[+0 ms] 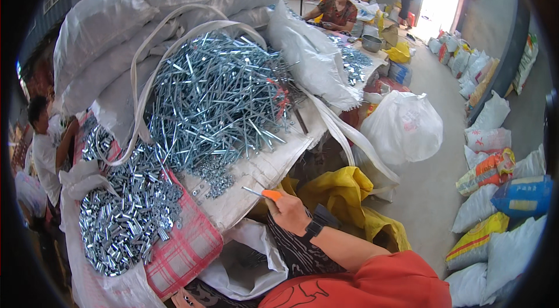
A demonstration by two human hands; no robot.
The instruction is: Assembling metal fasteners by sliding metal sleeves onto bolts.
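My right hand (289, 213), wearing a dark wristband (319, 223), is closed on a thin metal rod (251, 191). An orange piece (272, 194) shows at its fingertips; I cannot tell whether it is a handle or a finger cover. The hand is just off the front edge of a cloth-covered table (256, 171). A large heap of long metal bolts (215, 95) lies beyond it, with small nuts (215, 180) in front. Short metal sleeves (125, 217) are piled at left. At the lower edge, a bit of my left hand (186, 300) shows, its fingers not readable.
White sacks (116, 34) are stacked behind the bolts. An open white sack (250, 273) and a yellow sack (343, 191) sit below the table edge. A full white bag (402, 127) stands at right. Filled sacks (489, 168) line the wall. Co-workers (338, 11) are nearby.
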